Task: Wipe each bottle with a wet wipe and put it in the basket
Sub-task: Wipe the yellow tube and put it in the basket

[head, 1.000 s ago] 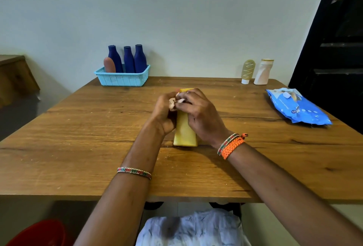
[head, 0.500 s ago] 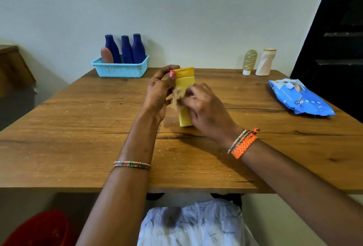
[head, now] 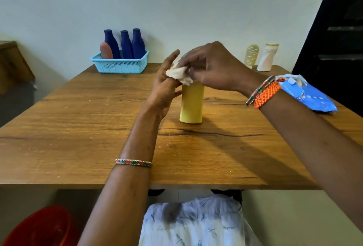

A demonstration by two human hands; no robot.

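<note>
Wipe, crumpled white wet cloth (head: 179, 73), sits atop the tall yellow plastic bottle (head: 191, 104), upright at frame centre on the wooden surface (head: 78, 127). Right hand (head: 214, 69) fingers pinch the wipe w/ thumb; left hand (head: 167, 86) fingers straight, apart, touching wipe's left side. Light-blue perforated plastic basket (head: 119, 65), upper left, holds three dark-blue bottles (head: 126, 45) & a brown one (head: 106, 50). Blue wipes pack (head: 312, 96) at right edge.

Yellow bottle (head: 191, 104); 3 navy bottles (head: 126, 46) in light-blue basket (head: 119, 66); orange woven wristband (head: 266, 94).
</note>
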